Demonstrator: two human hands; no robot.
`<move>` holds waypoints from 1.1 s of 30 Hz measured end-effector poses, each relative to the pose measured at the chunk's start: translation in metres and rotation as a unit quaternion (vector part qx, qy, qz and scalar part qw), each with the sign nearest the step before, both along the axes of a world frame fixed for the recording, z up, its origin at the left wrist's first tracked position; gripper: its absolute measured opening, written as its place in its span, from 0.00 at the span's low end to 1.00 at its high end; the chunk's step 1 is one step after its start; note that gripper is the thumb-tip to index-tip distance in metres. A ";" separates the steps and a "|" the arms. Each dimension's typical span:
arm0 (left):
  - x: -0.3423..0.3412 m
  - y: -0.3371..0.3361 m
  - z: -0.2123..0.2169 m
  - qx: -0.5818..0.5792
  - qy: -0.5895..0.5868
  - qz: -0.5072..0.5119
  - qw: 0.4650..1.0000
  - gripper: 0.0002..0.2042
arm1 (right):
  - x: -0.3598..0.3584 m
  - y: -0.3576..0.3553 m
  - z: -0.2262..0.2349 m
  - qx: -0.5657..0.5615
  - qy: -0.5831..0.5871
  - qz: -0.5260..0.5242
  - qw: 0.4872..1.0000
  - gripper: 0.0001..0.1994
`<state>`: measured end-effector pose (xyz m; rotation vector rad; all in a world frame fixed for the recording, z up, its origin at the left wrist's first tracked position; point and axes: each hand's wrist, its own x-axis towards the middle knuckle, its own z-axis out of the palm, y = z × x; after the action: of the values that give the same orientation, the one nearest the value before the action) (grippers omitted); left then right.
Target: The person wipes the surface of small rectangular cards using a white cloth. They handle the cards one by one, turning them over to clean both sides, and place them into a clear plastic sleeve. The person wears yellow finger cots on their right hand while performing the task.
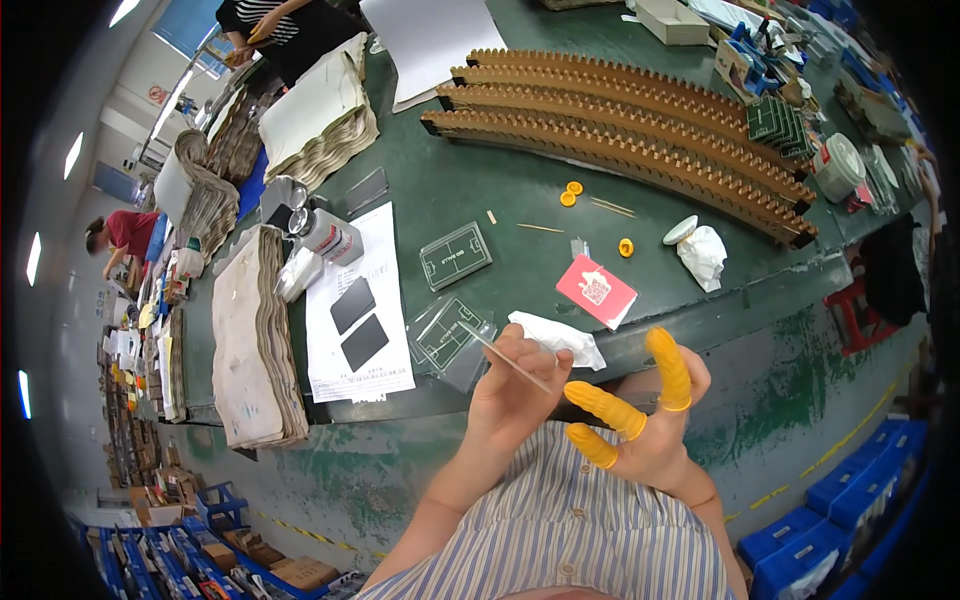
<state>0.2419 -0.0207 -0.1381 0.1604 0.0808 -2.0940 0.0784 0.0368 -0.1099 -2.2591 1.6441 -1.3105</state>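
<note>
A thin clear plate sits edge-on in the left hand, pinched at its near end and slanting up to the far left, just near of the green table's edge. The right hand hovers just beside it, spread wide and holding nothing, with yellow rubber cots on three fingers. Beyond lie a crumpled white cloth, a red card, clear plates with white line patterns and long brown toothed racks.
</note>
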 end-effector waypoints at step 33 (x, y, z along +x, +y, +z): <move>0.025 0.014 0.021 -0.129 -0.477 0.020 0.869 0.08 | -0.041 -0.044 -0.039 0.019 -0.128 -0.046 0.991 0.21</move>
<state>0.2668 -0.0064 -0.1170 0.9908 -0.7777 -1.7478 0.0372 -0.0075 -0.1492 -1.9202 1.6818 -1.5017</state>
